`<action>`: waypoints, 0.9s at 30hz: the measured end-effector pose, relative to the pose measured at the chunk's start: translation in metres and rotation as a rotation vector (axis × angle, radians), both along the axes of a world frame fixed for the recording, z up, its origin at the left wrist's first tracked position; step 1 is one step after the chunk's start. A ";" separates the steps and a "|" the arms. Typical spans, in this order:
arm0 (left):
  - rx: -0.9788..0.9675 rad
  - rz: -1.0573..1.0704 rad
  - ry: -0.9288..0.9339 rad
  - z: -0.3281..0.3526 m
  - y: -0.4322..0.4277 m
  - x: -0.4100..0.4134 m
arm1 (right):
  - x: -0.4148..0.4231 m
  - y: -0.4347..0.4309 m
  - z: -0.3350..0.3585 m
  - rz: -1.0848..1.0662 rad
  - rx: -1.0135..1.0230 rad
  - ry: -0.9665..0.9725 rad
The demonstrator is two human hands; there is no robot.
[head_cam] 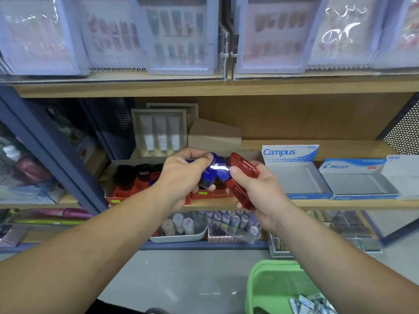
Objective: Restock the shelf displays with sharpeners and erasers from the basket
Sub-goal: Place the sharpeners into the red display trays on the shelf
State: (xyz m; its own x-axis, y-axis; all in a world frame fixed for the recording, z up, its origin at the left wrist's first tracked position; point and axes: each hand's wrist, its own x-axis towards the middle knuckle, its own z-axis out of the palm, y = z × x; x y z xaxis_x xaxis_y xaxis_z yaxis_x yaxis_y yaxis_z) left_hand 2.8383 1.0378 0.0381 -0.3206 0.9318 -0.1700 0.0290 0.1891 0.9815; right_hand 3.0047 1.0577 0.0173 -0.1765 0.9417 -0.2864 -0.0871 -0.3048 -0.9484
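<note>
Blue sharpeners [216,169] clamped in left hand [181,177], red sharpeners [243,177] in right hand [263,191]; light, stiff, probably slick; side grip advised.

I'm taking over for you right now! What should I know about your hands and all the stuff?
Left hand: holds blue sharpeners in front of the middle shelf.
Right hand: holds red sharpeners.
Done: the red display box behind the left hand already has dark and red sharpeners in it.
The Campus box and the Pilot box to its right look empty.
The green basket is on the floor, lower right, with small white-and-blue packets, probably erasers.
Left: shelve the held sharpeners, then likely fill the empty boxes.
</note>
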 end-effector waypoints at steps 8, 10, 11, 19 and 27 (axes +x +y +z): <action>-0.134 -0.213 0.247 -0.003 -0.002 -0.030 | 0.000 0.028 0.000 -0.012 0.205 -0.205; -0.170 -0.249 0.372 -0.008 -0.003 -0.042 | 0.000 0.037 -0.001 0.027 0.232 -0.294; -0.174 -0.246 0.408 -0.009 -0.002 -0.047 | -0.002 0.042 -0.001 0.047 0.252 -0.340; -0.105 -0.238 0.413 -0.012 0.000 -0.063 | -0.005 0.078 0.021 0.457 0.462 -1.010; -0.130 -0.112 0.414 -0.016 0.002 -0.060 | -0.034 0.076 0.041 0.698 0.732 -1.385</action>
State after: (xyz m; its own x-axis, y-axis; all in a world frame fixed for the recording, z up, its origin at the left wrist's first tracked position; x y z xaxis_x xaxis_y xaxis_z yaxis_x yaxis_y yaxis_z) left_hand 2.7783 1.0395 0.0217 -0.2842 0.9441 -0.1668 0.4415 0.2833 0.8514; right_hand 2.9706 1.1341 0.0587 -0.5898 0.7944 -0.1451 0.8069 0.5726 -0.1450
